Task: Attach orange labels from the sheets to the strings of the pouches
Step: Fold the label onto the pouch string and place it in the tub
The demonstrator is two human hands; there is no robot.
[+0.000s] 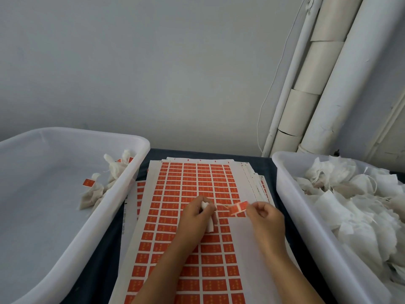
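Labelling in progress, early stage. The left hand (197, 210) holds a small white fabric pouch (209, 222) in its grip; the right hand (263, 213) pinches an orange rectangular label (237, 207) at the pouch's string, above the orange label sheet (192, 238). A few tagged pouches (96, 189) lie in the left translucent plastic tub (122, 137) — many untagged pouches (350, 205) fill the right tub (285, 167).
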